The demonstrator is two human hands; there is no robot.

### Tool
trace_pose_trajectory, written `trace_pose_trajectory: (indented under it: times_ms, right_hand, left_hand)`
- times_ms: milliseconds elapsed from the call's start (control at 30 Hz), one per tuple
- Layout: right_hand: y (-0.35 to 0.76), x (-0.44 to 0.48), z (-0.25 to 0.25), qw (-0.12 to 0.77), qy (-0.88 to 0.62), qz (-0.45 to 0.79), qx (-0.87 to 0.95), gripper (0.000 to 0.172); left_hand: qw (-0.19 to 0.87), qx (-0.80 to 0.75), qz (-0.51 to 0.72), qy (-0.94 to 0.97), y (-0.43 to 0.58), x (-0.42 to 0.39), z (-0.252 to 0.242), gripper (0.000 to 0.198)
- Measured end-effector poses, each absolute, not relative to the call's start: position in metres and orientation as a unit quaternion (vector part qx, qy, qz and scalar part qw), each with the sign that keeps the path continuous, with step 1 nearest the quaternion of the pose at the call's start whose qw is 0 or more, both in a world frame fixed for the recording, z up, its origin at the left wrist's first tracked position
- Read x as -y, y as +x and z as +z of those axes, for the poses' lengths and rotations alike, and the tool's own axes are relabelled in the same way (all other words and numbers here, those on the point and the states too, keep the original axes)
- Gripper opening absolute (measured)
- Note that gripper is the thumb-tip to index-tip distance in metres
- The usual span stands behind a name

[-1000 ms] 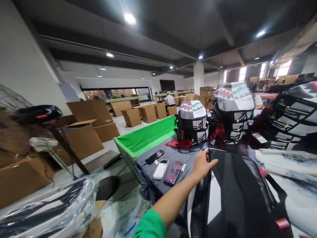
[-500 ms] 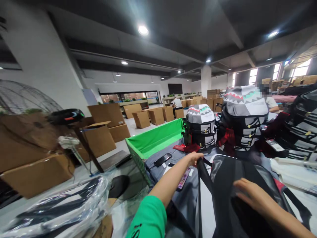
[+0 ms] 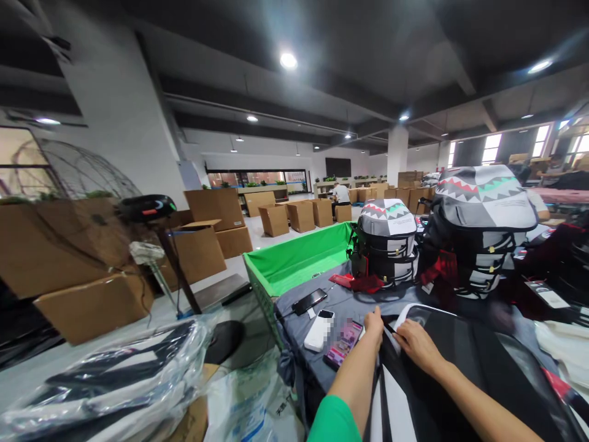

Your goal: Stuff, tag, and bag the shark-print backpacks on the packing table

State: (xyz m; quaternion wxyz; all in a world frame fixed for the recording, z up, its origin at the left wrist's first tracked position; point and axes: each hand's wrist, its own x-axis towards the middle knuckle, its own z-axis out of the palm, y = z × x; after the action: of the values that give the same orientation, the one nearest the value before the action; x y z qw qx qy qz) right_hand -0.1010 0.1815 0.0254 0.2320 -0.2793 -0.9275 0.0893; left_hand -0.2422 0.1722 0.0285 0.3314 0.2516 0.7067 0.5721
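A black and white backpack point(image 3: 473, 362) lies on the grey cloth of the table, its black padded side facing up. At its far left end my left hand point(image 3: 373, 326) is closed on a black backpack strap point(image 3: 390, 334). My right hand point(image 3: 418, 345) is close beside it, fingers pinched on the same strap near the white-trimmed edge. The fingertips of both hands are partly hidden. Left of my hands lie a phone with a pink screen point(image 3: 345, 344), a white power bank point(image 3: 319, 330) and a dark phone point(image 3: 310, 301).
Stacked black and white backpacks point(image 3: 386, 239) stand behind, with a taller stack point(image 3: 483, 227) to the right. A green-lined bin point(image 3: 299, 261) adjoins the table. Plastic-wrapped bags point(image 3: 124, 380) lie at lower left. Cardboard boxes point(image 3: 216, 209) and a seated person point(image 3: 340, 194) are farther back.
My right hand has moved from the backpack's middle to the strap beside my left hand. My left hand has come lower and nearer, still on the strap. The view has swung left.
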Motion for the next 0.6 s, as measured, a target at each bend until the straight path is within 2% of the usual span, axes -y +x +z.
trace_pose_trajectory:
  times_ms: [167, 267, 367, 433, 500, 600]
  right_hand:
    - [-0.094, -0.192, 0.032, 0.243, -0.306, 0.154, 0.908, 0.043]
    - [-0.105, -0.214, 0.042, 0.282, -0.373, 0.182, 0.865, 0.029]
    - [-0.111, -0.232, 0.059, 0.345, -0.432, 0.18, 0.814, 0.049]
    - [-0.11, -0.236, 0.071, 0.39, -0.455, 0.164, 0.784, 0.049]
    - [-0.107, -0.235, 0.079, 0.417, -0.439, 0.15, 0.782, 0.046]
    - [-0.096, -0.229, 0.083, 0.413, -0.354, 0.161, 0.824, 0.042]
  left_hand:
    - [0.38, -0.642, 0.609, 0.27, -0.248, -0.168, 0.041, 0.049]
    - [0.41, -0.574, 0.625, 0.335, -0.25, -0.17, 0.07, 0.06]
    - [0.435, -0.502, 0.624, 0.411, -0.251, -0.17, 0.103, 0.06]
    - [0.438, -0.471, 0.621, 0.447, -0.25, -0.17, 0.118, 0.056]
    - [0.439, -0.457, 0.62, 0.463, -0.246, -0.17, 0.126, 0.053]
    - [0.458, -0.448, 0.617, 0.456, -0.236, -0.173, 0.126, 0.059]
